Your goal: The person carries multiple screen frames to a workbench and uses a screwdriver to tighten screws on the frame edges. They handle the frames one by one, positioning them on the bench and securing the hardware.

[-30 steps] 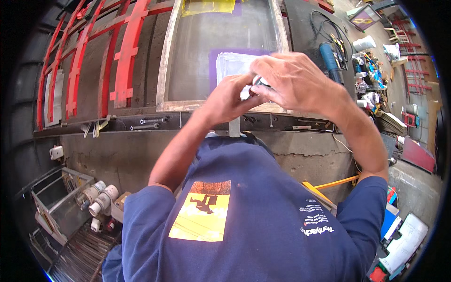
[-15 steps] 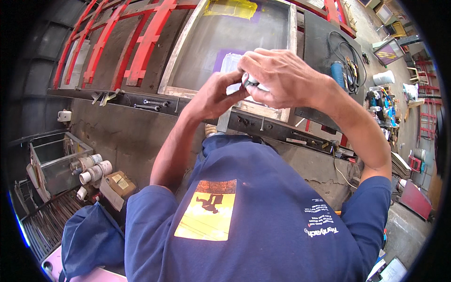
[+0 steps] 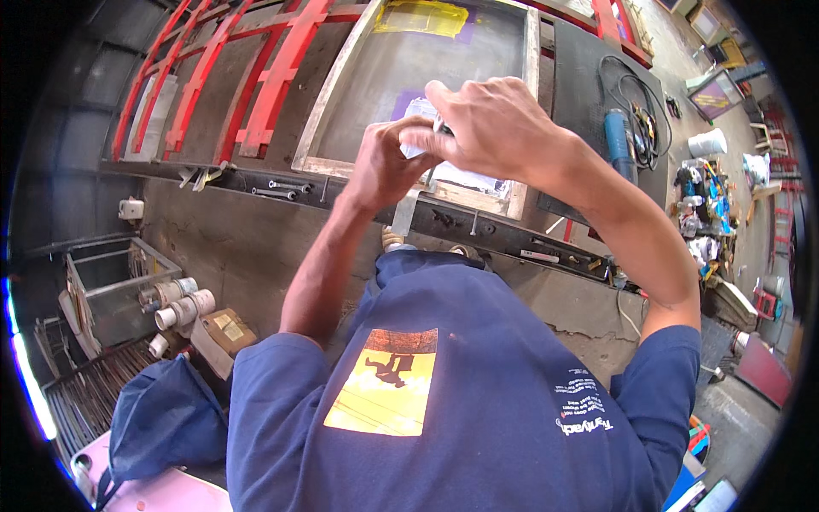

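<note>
Both hands meet above the near end of a wood-framed printing screen (image 3: 495, 68). My left hand (image 3: 382, 162) is closed with its fingers bent. My right hand (image 3: 495, 119) curls over from the right, fingertips against the left. Between them shows a sliver of a small white and dark thing (image 3: 441, 125); the fingers hide most of it, so its kind is unclear. Below the hands, a white sheet (image 3: 469, 180) shows at the screen's near end. A greyish strip (image 3: 406, 213) hangs over the bench's front edge. Yellow ink (image 3: 421, 17) covers a patch at the screen's far end.
Red slatted racks (image 3: 271, 85) stand left of the screen. Wrenches (image 3: 286, 188) lie along the bench ledge (image 3: 341, 198). On a black board to the right rest a blue cylindrical tool (image 3: 618, 141) and a coiled black cable (image 3: 653, 128). Tubs (image 3: 183, 309) and a cardboard box (image 3: 223, 333) sit at lower left.
My right hand has rolled over, its fingers now reaching further left and over the small thing, which shows less than before. The view has shifted slightly.
</note>
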Available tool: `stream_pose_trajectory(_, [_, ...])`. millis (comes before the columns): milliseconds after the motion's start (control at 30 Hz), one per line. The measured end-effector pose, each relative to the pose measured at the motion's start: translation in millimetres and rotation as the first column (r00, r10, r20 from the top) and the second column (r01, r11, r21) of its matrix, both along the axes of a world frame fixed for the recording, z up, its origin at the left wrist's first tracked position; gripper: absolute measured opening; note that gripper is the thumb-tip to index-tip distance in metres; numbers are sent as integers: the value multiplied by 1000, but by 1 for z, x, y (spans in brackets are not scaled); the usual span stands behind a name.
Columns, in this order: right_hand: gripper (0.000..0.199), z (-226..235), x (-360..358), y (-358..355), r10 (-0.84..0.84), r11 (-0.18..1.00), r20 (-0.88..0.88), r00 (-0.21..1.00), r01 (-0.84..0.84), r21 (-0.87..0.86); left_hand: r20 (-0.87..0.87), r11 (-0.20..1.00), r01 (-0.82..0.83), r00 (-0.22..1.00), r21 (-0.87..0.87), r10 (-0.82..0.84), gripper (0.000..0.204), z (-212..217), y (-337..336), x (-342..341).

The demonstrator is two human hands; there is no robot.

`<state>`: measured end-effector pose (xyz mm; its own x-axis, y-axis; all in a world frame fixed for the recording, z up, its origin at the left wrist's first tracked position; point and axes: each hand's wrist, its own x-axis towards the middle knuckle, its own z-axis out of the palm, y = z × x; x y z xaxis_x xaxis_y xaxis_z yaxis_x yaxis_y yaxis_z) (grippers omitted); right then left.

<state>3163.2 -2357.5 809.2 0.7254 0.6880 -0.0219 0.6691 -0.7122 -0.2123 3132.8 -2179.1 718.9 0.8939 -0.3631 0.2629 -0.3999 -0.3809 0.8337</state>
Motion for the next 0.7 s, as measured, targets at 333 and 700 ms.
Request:
stream_pose_trajectory(333, [28,0,-1,0,88,995,3,996,-88,45,-26,994,-22,999,103,25,26,5,-1,5])
stream_pose_trajectory(700, [34,7,-6,7,12,1000,-11,1000,-12,15,24,998,57,998,-42,-56,35,0,5,12])
